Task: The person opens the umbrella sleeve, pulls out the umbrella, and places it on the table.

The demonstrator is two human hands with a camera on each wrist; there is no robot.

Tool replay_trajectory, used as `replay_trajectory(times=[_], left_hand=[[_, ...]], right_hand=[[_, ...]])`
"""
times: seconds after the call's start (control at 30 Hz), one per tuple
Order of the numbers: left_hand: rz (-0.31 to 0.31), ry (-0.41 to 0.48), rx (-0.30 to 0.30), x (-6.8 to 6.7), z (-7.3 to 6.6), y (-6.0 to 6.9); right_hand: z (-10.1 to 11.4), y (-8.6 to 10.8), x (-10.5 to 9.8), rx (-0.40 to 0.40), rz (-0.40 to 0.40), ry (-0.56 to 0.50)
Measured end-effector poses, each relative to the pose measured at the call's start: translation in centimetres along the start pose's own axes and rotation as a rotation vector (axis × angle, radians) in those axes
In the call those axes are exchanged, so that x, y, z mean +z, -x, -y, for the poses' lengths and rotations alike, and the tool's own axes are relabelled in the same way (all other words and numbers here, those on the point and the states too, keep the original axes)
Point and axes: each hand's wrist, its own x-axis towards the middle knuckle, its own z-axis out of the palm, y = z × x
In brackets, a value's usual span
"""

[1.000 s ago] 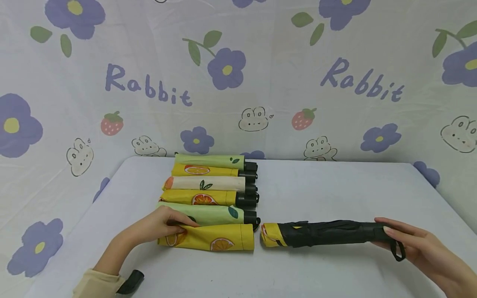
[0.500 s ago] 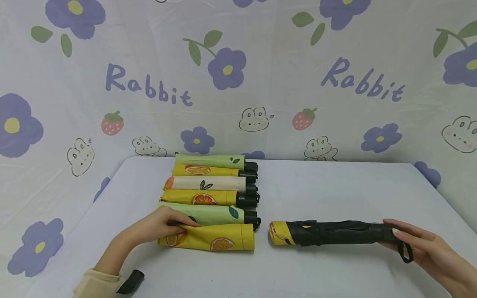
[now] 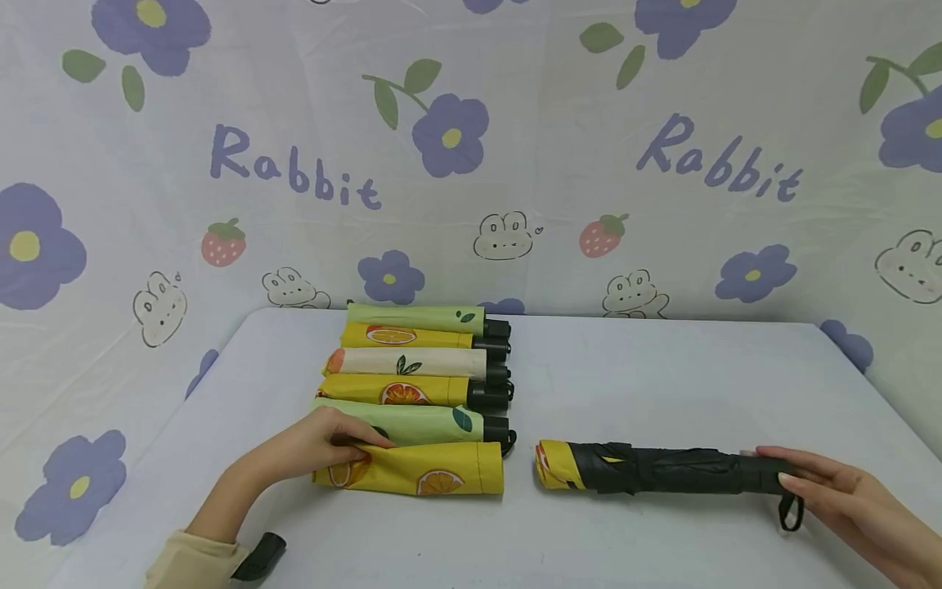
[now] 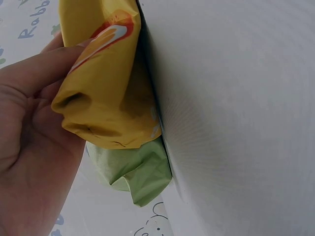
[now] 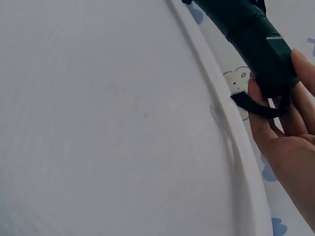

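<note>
My left hand pinches the left part of a yellow umbrella cover printed with orange slices, lying on the white table. Up close in the left wrist view, thumb and fingers nip the cover's cloth. At the right, my right hand holds a folded umbrella by its black handle end. Its canopy is mostly black, with a yellow tip pointing left towards the cover, a gap between them. From the handle hangs a black wrist strap, seen in the right wrist view.
Behind the cover, several folded umbrellas in green, yellow and cream covers lie in a row, such as a green one and a cream one. A black cylindrical object shows beside my left sleeve. A patterned cloth hangs behind.
The folded umbrella and my right hand have moved right, widening the gap to the cover, then come slightly nearer the front edge. My left hand has stayed in place on the cover.
</note>
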Motion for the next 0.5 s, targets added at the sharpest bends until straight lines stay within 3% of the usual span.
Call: replay_trajectory(times=[0.5], left_hand=[[0.002,0.005,0.002,-0.01,-0.02,-0.01]], right_hand=[[-0.7,-0.1,0.52,-0.028,-0.063,0.18]])
